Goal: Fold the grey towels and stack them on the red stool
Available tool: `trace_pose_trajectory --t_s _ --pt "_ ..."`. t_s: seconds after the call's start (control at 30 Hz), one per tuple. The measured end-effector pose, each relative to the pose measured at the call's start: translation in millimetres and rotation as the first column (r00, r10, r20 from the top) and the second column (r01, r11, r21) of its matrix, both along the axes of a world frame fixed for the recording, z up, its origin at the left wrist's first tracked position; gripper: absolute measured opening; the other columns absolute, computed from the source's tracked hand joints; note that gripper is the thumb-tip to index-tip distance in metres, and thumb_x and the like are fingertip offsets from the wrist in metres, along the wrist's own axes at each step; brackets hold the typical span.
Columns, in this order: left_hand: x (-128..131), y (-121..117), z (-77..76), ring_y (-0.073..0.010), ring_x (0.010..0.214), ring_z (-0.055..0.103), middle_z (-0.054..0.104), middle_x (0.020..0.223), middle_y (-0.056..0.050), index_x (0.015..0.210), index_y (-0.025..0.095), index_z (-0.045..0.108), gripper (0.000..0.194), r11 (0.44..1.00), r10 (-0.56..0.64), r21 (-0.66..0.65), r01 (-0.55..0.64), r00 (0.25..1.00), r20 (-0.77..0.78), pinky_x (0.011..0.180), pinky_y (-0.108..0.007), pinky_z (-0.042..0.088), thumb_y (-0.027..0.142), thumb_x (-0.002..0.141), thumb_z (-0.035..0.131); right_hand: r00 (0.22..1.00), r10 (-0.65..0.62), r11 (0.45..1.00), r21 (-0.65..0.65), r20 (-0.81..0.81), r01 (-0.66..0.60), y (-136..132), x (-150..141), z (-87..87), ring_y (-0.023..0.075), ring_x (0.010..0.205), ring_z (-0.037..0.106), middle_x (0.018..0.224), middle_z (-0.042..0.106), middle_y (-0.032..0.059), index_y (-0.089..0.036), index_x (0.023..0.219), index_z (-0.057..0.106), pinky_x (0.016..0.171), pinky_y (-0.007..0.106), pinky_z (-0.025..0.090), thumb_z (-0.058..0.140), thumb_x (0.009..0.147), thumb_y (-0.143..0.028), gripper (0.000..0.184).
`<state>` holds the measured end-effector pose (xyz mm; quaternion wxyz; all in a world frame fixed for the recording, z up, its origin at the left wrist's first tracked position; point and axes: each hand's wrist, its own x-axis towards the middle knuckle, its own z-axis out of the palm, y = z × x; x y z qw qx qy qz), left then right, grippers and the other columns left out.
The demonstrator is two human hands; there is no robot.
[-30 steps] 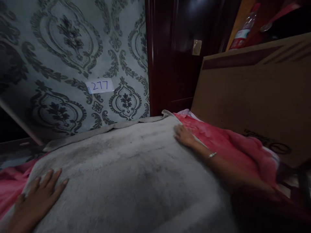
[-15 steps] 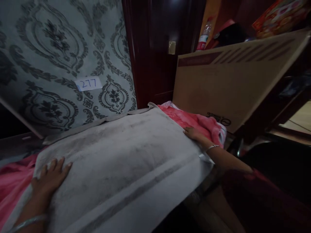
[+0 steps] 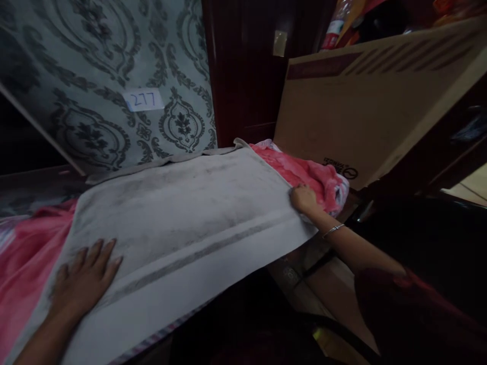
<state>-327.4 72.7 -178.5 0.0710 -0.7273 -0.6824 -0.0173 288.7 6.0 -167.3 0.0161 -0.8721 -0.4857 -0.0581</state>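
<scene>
A grey towel [image 3: 182,213] with a darker stripe near its front edge lies spread flat over a pink blanket [image 3: 23,263]. My left hand [image 3: 85,276] rests flat on the towel's left side, fingers stretched out. My right hand [image 3: 304,198] is at the towel's right edge, fingers curled against the edge where it meets the pink blanket [image 3: 308,172]. A thin bracelet circles my right wrist.
A large brown cardboard box [image 3: 365,106] leans behind the right end of the blanket. A patterned grey wall [image 3: 95,66] carries a paper label reading 277 [image 3: 143,99]. Dark wooden panelling [image 3: 243,71] stands between them. A bottle [image 3: 335,25] sits above the box.
My right hand has slid toward me along the towel's right edge and its fingers have curled. My left hand stays flat on the left side. The view has drawn back and tilted.
</scene>
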Motion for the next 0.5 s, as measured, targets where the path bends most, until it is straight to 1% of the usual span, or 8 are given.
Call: trace_pose_trajectory --t_s 0.03,0.1,0.23,0.27,0.33,0.4,0.47,0.5 --pt "3.0 -2.8 2.0 -0.0318 0.154 0.016 0.02 0.167 -0.005 0.158 0.022 0.029 0.071 1.0 0.001 -0.007 -0.001 1.0 -0.023 0.12 -0.057 0.018 0.05 0.097 0.009 1.0 -0.01 1.0 -0.002 0.0 0.01 -2.9 -3.6 -1.6 0.033 0.114 0.06 0.12 0.063 0.0272 -0.002 0.11 0.071 0.088 0.037 0.049 0.039 0.096 -0.018 0.038" --pt "7.6 -5.4 5.9 -0.0335 0.153 0.016 0.021 0.167 -0.007 0.159 0.021 0.029 0.067 0.999 -0.001 -0.033 -0.001 0.999 -0.051 0.119 -0.059 0.018 0.047 0.098 0.014 1.0 -0.023 0.999 0.026 0.011 0.023 -9.9 -7.8 -6.3 0.0348 0.11 0.062 0.118 0.062 0.03 0.001 0.114 0.068 0.086 0.039 0.05 0.037 0.098 -0.022 0.042" --pt "11.5 -7.3 9.5 -0.0332 0.154 0.016 0.022 0.166 -0.01 0.159 0.02 0.027 0.064 0.997 -0.004 -0.071 0.001 0.999 -0.05 0.12 -0.059 0.018 0.044 0.099 0.025 0.998 -0.058 0.988 0.144 0.032 0.053 -19.4 -3.7 -18.4 0.0374 0.109 0.062 0.117 0.062 0.0307 0.001 0.12 0.065 0.086 0.043 0.05 0.039 0.099 -0.033 0.048" --pt "12.3 -8.1 10.0 -0.0327 0.153 0.016 0.022 0.166 -0.01 0.159 0.02 0.028 0.064 0.997 0.002 -0.071 -0.005 0.999 -0.045 0.12 -0.058 0.018 0.043 0.099 0.026 0.997 -0.073 0.986 0.152 0.017 0.07 -19.5 -1.1 -20.0 0.0377 0.11 0.062 0.116 0.063 0.03 0.0 0.119 0.065 0.086 0.043 0.05 0.04 0.099 -0.035 0.048" --pt "13.3 -10.6 11.5 -0.0322 0.153 0.019 0.025 0.165 -0.013 0.158 0.018 0.03 0.063 0.998 0.02 -0.05 -0.022 0.999 -0.038 0.12 -0.058 0.02 0.042 0.099 0.028 0.995 -0.095 0.988 0.116 -0.04 0.099 -17.7 4.2 -19.8 0.0368 0.109 0.063 0.115 0.065 0.0285 -0.001 0.119 0.066 0.085 0.042 0.05 0.042 0.099 -0.038 0.048" --pt "11.8 -14.2 14.4 -0.0349 0.151 0.025 0.03 0.163 -0.017 0.155 0.015 0.035 0.062 0.997 0.081 0.001 -0.081 0.996 -0.03 0.117 -0.061 0.025 0.041 0.1 0.026 0.991 -0.103 0.992 0.067 -0.084 0.109 -15.1 8.1 -15.3 0.0346 0.107 0.065 0.112 0.066 0.0274 -0.002 0.118 0.066 0.084 0.039 0.05 0.044 0.099 -0.039 0.047" --pt "5.7 -18.6 18.6 -0.04 0.143 0.037 0.039 0.156 -0.024 0.152 0.011 0.041 0.062 0.981 0.19 0.05 -0.189 0.982 -0.008 0.109 -0.062 0.036 0.041 0.1 0.026 0.989 -0.109 0.993 0.033 -0.103 0.112 -13.6 10.5 -9.1 0.0319 0.104 0.067 0.111 0.067 0.0267 -0.002 0.117 0.066 0.083 0.036 0.05 0.045 0.099 -0.036 0.044" --pt "0.7 -20.7 20.9 -0.0415 0.137 0.044 0.046 0.149 -0.027 0.149 0.009 0.044 0.062 0.97 0.235 0.065 -0.235 0.972 0.004 0.104 -0.06 0.041 0.041 0.1 0.026 0.987 -0.113 0.993 0.019 -0.114 0.116 -13.4 11.5 -6.4 0.0307 0.103 0.067 0.11 0.068 0.0262 -0.002 0.117 0.066 0.081 0.035 0.049 0.044 0.1 -0.035 0.043"
